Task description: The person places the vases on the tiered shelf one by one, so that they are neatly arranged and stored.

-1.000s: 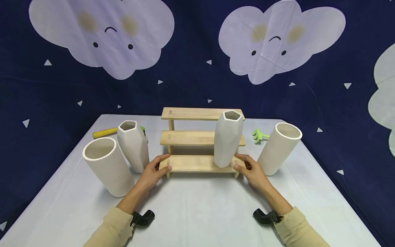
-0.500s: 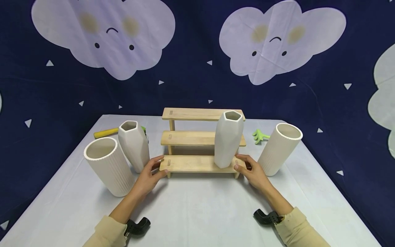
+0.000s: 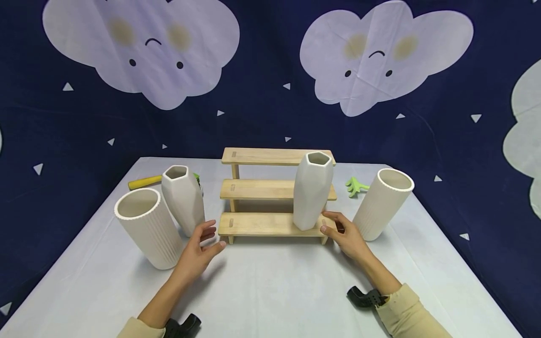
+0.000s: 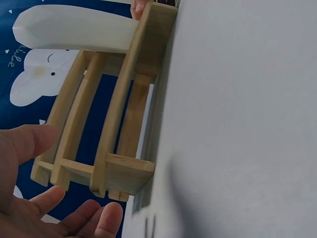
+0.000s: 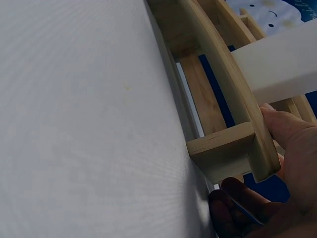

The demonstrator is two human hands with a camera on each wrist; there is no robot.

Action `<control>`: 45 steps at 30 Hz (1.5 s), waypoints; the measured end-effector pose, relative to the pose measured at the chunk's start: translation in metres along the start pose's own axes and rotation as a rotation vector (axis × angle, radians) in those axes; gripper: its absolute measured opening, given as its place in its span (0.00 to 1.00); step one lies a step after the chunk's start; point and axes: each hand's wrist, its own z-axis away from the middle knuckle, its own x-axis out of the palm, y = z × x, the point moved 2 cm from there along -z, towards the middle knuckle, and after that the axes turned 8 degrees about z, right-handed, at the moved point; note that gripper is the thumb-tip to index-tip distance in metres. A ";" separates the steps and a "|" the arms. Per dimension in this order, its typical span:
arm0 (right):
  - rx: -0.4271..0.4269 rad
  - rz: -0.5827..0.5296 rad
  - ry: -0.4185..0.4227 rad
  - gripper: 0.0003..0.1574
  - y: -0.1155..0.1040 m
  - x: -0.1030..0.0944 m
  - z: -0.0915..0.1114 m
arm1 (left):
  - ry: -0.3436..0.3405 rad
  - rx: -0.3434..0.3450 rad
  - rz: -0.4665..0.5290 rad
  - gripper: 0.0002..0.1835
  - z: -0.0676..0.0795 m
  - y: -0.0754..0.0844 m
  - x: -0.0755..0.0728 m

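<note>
Presently, one three-tiered pale wooden stand sits on a white cloth-covered table, lowest shelf bearing one white faceted vase, right end pinched by the right hand, left hand spread just beside; positioning seems underway, likely needing right-hand release next.

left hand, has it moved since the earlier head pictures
Yes. Judged against the wooden shelf in the head view, the left hand has drawn away from the lowest tier's left end, leftward and back toward the person.
</note>
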 end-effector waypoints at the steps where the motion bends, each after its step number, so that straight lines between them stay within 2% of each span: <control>1: 0.004 0.000 -0.001 0.28 -0.001 0.000 0.001 | 0.003 0.005 -0.001 0.33 0.002 0.000 -0.001; 15: 0.006 0.010 -0.003 0.27 0.000 0.000 0.002 | 0.073 0.096 -0.018 0.29 0.033 0.014 -0.011; 23: 0.012 0.001 0.005 0.29 0.034 0.008 -0.009 | 0.130 0.176 -0.082 0.28 0.049 0.019 -0.018; 32: 0.003 -0.020 0.011 0.29 0.040 0.009 -0.012 | 0.194 0.159 -0.124 0.24 0.064 0.013 -0.035; 39: 0.015 -0.017 0.009 0.29 0.036 0.008 -0.011 | 0.213 0.141 -0.167 0.23 0.072 0.006 -0.049; 45: 0.012 -0.028 0.003 0.29 0.036 0.008 -0.010 | 0.253 0.178 -0.189 0.21 0.078 0.000 -0.058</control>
